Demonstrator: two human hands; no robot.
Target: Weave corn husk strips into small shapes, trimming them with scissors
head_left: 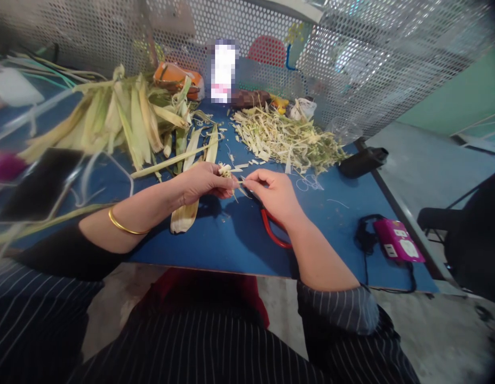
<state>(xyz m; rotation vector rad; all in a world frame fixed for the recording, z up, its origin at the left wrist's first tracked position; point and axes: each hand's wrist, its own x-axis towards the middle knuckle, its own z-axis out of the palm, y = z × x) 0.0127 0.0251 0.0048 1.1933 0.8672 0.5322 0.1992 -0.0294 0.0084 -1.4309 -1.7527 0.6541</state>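
Note:
My left hand (209,182), with a gold bangle at its wrist, is closed on a small bundle of pale corn husk strips (225,170). My right hand (271,192) pinches at the loose end of the bundle, its fingertips just right of my left fingers; what lies between them is too small to make out. Red-handled scissors (271,230) lie under my right wrist, partly hidden. A broad piece of husk (184,217) rests on the blue table (231,248) below my left hand.
Long husks (123,120) are heaped at the back left, cut scraps (283,138) at the back right. A lit phone (223,72) stands between them. Right: a black cylinder (363,162) and a magenta power block (399,240). A dark tablet (39,184) lies left.

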